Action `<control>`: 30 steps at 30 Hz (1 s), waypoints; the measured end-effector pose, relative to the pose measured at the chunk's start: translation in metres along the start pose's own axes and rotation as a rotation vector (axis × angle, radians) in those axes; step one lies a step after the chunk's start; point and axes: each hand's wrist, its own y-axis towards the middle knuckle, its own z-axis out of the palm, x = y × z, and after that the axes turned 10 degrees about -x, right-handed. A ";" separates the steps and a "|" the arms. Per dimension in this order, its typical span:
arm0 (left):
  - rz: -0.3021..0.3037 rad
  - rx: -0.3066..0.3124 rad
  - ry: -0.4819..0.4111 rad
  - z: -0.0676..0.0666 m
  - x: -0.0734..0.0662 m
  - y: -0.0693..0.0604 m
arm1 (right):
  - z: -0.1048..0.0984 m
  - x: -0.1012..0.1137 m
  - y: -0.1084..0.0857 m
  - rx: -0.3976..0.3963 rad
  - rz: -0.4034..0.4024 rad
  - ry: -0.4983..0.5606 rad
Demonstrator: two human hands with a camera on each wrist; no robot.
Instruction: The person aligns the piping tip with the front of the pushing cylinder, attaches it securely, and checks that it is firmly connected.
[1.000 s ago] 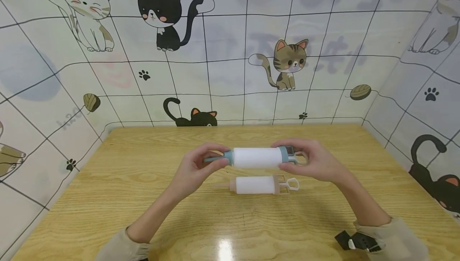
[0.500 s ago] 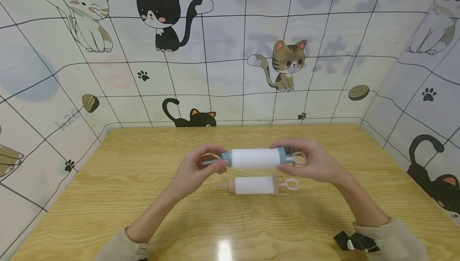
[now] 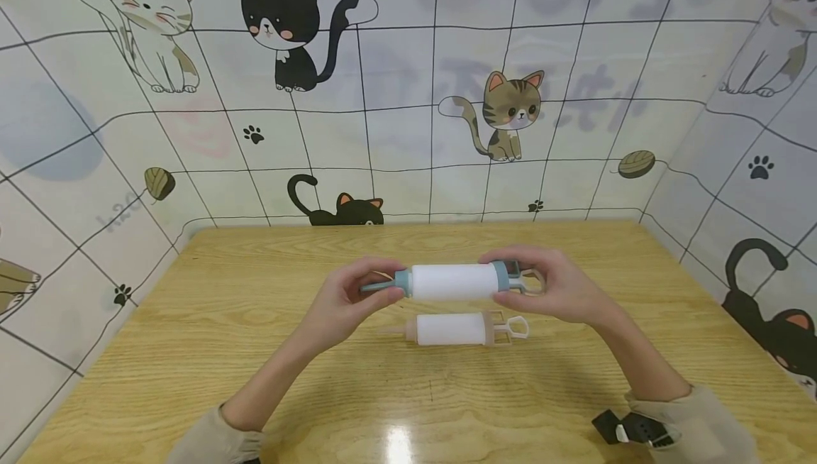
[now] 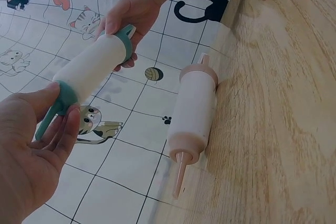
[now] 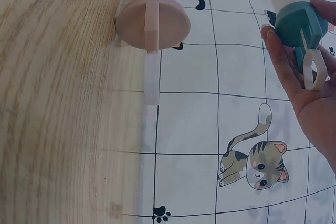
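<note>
A syringe-shaped dispenser with a white barrel, teal ends, a thin nozzle and a pale pull ring is held level above the table. My left hand pinches its teal nozzle collar between thumb and fingers, the nozzle pointing toward the palm. At the other end, my right hand grips the teal cap, thumb and fingers on opposite sides; the pull ring lies by the palm. A second, beige-ended dispenser lies on the table just nearer than the held one, apart from both hands.
The wooden table runs back to a cat-patterned sheet, which also rises at both sides. A small black object sits at the right sleeve's cuff.
My left fingers have shifted slightly around the teal nozzle collar. Both hands keep the dispenser in nearly the same place, and the beige-ended one has not moved.
</note>
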 end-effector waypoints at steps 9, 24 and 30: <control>0.092 -0.015 0.019 0.000 0.003 0.001 | 0.002 0.000 0.001 -0.005 0.008 -0.009; 0.078 -0.044 0.014 0.001 0.001 0.000 | 0.003 0.001 0.000 -0.012 0.020 0.000; 0.067 -0.054 -0.006 0.001 0.001 0.000 | 0.004 0.001 0.000 -0.012 0.012 0.008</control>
